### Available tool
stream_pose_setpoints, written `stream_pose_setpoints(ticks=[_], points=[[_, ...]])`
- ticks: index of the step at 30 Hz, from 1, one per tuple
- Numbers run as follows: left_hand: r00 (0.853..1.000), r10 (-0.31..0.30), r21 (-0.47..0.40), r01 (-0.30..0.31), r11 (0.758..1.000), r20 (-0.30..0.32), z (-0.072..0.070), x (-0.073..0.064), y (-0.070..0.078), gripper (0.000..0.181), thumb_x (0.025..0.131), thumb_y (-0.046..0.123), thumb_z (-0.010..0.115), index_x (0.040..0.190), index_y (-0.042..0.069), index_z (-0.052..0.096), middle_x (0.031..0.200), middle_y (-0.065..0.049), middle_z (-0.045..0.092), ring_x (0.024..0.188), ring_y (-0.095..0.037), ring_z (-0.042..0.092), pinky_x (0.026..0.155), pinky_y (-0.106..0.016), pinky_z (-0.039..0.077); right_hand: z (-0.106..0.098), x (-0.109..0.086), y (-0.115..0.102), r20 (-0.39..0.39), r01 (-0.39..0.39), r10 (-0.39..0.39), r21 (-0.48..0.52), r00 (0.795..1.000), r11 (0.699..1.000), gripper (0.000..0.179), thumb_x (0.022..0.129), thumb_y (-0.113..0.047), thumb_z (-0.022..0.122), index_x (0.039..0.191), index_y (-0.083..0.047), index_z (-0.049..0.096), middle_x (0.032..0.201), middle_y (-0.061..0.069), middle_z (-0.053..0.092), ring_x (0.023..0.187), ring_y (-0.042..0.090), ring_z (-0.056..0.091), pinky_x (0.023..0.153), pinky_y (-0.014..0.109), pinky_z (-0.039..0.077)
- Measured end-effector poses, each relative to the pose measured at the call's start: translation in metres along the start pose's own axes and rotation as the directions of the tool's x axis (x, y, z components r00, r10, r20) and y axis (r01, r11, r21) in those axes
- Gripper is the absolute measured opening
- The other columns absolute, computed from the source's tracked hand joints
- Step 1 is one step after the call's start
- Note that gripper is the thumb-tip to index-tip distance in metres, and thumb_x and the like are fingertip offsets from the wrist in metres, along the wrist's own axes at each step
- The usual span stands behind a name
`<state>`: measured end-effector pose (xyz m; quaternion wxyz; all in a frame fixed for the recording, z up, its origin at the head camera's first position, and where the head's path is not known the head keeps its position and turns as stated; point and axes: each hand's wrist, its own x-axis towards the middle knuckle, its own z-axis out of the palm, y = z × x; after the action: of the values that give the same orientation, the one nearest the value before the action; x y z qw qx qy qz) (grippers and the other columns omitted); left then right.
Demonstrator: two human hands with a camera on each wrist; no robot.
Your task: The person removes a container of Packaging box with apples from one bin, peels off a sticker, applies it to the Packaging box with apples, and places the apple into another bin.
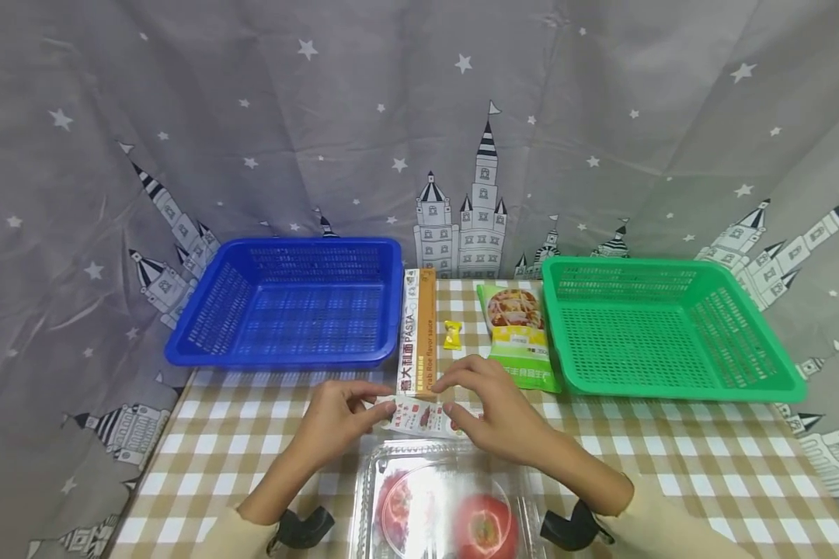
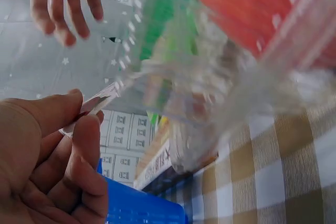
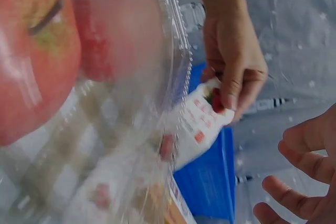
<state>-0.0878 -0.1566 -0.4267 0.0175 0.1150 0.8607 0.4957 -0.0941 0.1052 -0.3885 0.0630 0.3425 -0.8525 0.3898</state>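
Observation:
My left hand [image 1: 332, 423] pinches one end of a thin white strip [image 1: 412, 415] with red print and small fruit pictures, between thumb and forefinger. In the right wrist view the strip [image 3: 197, 124] stretches from those fingertips to behind the clear plastic. My right hand [image 1: 496, 411] hovers at the strip's other end; its fingers [image 3: 294, 195] are spread and loosely bent, with nothing between them. Just below both hands in the head view is a clear plastic box [image 1: 363, 485] with a lid. Inside it are two red apples [image 1: 485, 528], one with its stem showing [image 3: 31, 72].
Behind the strip lies a pasta box [image 1: 417, 334], and next to it a small yellow wrapped sweet [image 1: 452, 335] and a green-and-yellow food bag [image 1: 520, 338]. A blue basket [image 1: 283, 361] stands at left, a green basket [image 1: 678, 392] at right, on a checked cloth [image 1: 252, 446].

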Motion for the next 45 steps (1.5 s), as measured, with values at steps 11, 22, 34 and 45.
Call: stream_pose_setpoints(ticks=[11, 22, 34, 45], points=[[0.996, 0.025, -0.200, -0.007, 0.980, 0.089, 0.001, -0.001, 0.006, 0.019, 0.093, 0.006, 0.064, 0.107, -0.004, 0.072, 0.072, -0.003, 0.068, 0.058, -0.015, 0.060, 0.049, -0.024, 0.047, 0.029, 0.025, -0.006, 0.082, -0.009, 0.010, -0.008, 0.997, 1.000, 0.027, 0.082, -0.018, 0.077, 0.108, -0.017, 0.072, 0.106, -0.003, 0.061, 0.101, 0.016, 0.053, 0.088, 0.037, 0.043], [0.986, -0.093, -0.456, 0.148, 0.878, 0.141, 0.004, 0.000, 0.008, 0.028, 0.086, -0.007, 0.054, 0.110, -0.013, 0.067, 0.075, -0.008, 0.060, 0.064, -0.013, 0.054, 0.060, -0.024, 0.050, 0.040, 0.028, -0.004, -0.008, 0.073, -0.073, -0.077, 0.997, 0.994, 0.030, 0.075, -0.029, 0.086, 0.100, -0.017, 0.076, 0.094, -0.006, 0.060, 0.087, 0.011, 0.050, 0.076, 0.027, 0.042], [0.975, -0.131, -0.537, 0.210, 0.817, 0.181, 0.007, -0.002, 0.005, 0.029, 0.090, -0.004, 0.052, 0.112, -0.016, 0.064, 0.086, -0.006, 0.069, 0.067, -0.011, 0.059, 0.062, -0.022, 0.049, 0.047, 0.026, -0.003, 0.013, 0.069, -0.068, -0.128, 0.998, 0.989, 0.022, 0.072, -0.025, 0.086, 0.087, -0.017, 0.073, 0.096, -0.005, 0.060, 0.090, 0.014, 0.051, 0.078, 0.028, 0.044], [0.970, -0.170, -0.463, 0.234, 0.855, 0.176, 0.010, -0.003, 0.004, 0.026, 0.090, 0.006, 0.068, 0.111, -0.009, 0.069, 0.094, -0.010, 0.072, 0.065, -0.010, 0.058, 0.057, -0.020, 0.045, 0.046, 0.026, 0.000, 0.029, 0.068, -0.065, -0.123, 0.997, 0.990, 0.010, 0.072, -0.013, 0.081, 0.076, -0.019, 0.074, 0.097, -0.006, 0.059, 0.095, 0.015, 0.051, 0.083, 0.031, 0.044]])
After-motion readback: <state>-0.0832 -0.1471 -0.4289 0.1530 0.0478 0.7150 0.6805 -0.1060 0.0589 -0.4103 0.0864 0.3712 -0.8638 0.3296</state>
